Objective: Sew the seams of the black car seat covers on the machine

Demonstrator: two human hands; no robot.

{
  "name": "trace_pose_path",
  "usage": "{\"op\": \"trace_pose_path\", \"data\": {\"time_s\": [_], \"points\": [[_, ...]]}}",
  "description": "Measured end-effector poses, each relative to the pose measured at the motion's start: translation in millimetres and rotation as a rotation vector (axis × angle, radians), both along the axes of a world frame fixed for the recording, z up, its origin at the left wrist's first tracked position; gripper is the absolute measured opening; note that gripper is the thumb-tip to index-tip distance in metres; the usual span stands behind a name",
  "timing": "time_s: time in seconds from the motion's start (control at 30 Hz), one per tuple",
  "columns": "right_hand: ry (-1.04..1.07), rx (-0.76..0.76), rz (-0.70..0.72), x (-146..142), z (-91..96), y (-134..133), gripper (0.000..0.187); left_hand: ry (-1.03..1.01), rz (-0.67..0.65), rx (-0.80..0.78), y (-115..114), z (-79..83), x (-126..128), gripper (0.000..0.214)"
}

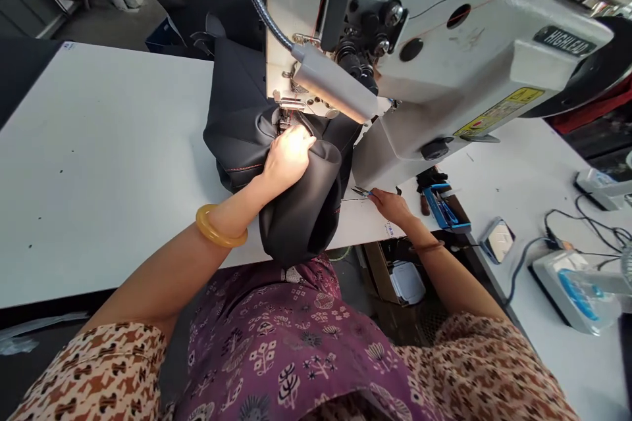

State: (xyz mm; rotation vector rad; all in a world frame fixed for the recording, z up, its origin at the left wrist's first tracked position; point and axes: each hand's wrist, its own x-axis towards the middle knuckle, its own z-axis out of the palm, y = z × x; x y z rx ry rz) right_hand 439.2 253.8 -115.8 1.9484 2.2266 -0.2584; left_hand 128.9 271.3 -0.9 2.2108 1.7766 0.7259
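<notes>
The left hand [289,158], a yellow bangle [220,226] on its wrist, has its grip closed down on black stitched fabric [241,138], which lies bunched under the presser foot [285,120] of a sewing machine [444,59] whose name plate [564,41] reads HIGHLEAD. The right hand [390,205] has its grip clamped on small scissors [360,192] over the white bench [99,164]

On the counter [533,168] to your right, locate the blue tool holder [444,207] and the small reflective panel [498,240]. Two white electrical units [567,289] stand at the far right, with black cables [597,227] beside them. Below the counter, note the cardboard box [378,270].
</notes>
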Motion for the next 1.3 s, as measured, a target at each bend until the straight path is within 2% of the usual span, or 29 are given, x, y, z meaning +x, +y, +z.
{"op": "trace_pose_path", "data": {"time_s": [0.13, 0.27, 0.4, 0.53, 0.63, 0.77, 0.9, 1.07, 1.13, 1.2, 1.27, 1.3], "points": [[0.147, 0.050, -0.053, -4.5, 25.9, -0.4, 0.033, 0.016, 0.043, -0.122, 4.9, 13.5, 0.9, 0.027], [0.329, 0.069, -0.098, -20.2, 61.8, 11.1, 0.041, 0.179, 0.080, -0.190, 3.0, 23.7, 3.4, 0.038], [0.451, 0.005, -0.038, -45.8, 102.2, 29.8, 0.050, 0.335, 0.020, -0.112, -6.8, 9.3, 3.3, 0.026], [0.374, -0.099, 0.152, -81.6, 133.2, 51.5, 0.052, 0.393, -0.026, 0.032, -13.3, -14.1, -2.3, 0.030], [0.258, -0.123, 0.178, -109.3, 147.4, 65.1, 0.052, 0.453, -0.070, 0.113, -13.2, -23.3, -7.1, 0.030], [0.117, -0.131, 0.207, -133.6, 157.4, 76.1, 0.048, 0.507, -0.157, 0.244, -11.1, -28.3, -10.7, 0.028], [0.036, -0.123, 0.259, -143.3, 157.8, 81.2, 0.049, 0.526, -0.196, 0.351, -8.7, -35.7, -12.0, 0.027], [-0.074, 0.011, 0.328, -152.2, 158.8, 77.1, 0.047, 0.517, -0.217, 0.399, -8.2, -41.9, -12.7, 0.025], [-0.107, 0.085, 0.335, -150.2, 164.1, 70.7, 0.046, 0.512, -0.216, 0.414, -9.7, -42.0, -12.6, 0.026], [-0.110, 0.120, 0.278, -139.9, 167.4, 60.9, 0.047, 0.511, -0.218, 0.421, -11.2, -41.3, -12.3, 0.027], [-0.087, 0.100, 0.188, -120.2, 160.4, 47.1, 0.049, 0.522, -0.219, 0.419, -11.9, -40.3, -11.6, 0.027], [-0.072, 0.077, 0.139, -107.6, 150.8, 38.7, 0.050, 0.527, -0.222, 0.411, -11.9, -39.7, -11.1, 0.027]]}}
